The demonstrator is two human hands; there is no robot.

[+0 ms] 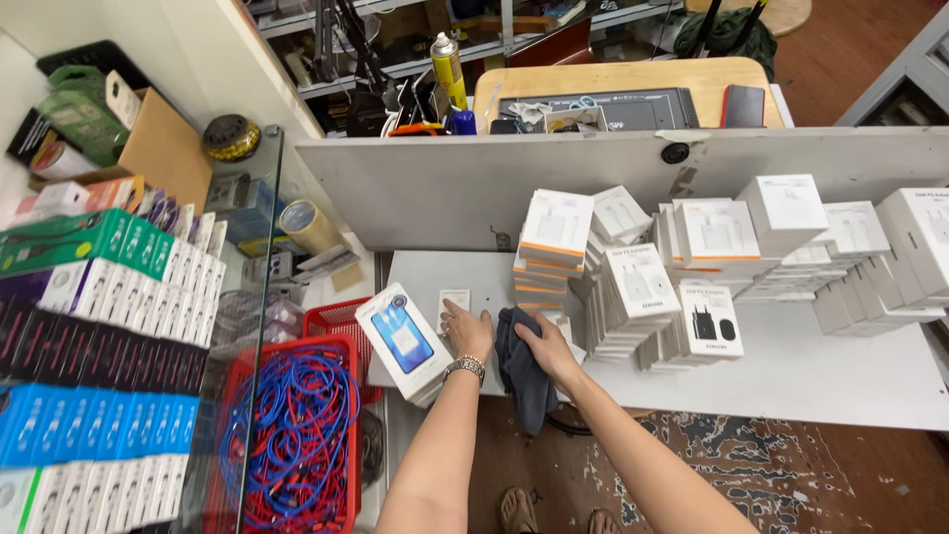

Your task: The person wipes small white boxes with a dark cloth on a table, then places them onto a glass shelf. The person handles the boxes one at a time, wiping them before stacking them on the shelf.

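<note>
arms: bare, no sleeves | left wrist: silver metal-link watch (465, 368) | feet: sandals (517, 510)

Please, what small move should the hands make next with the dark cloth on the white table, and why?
Probably the right hand should draw the dark cloth across the bare strip of white table. The cloth is bunched at the table edge, half hanging off, and the left hand rests beside a small white box, so that strip is open.

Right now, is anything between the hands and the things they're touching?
Nothing visible is. The right hand lies directly on the dark cloth, which hangs over the edge of the white table. The left hand has its fingertips on the small white box lying flat on that table.
</note>
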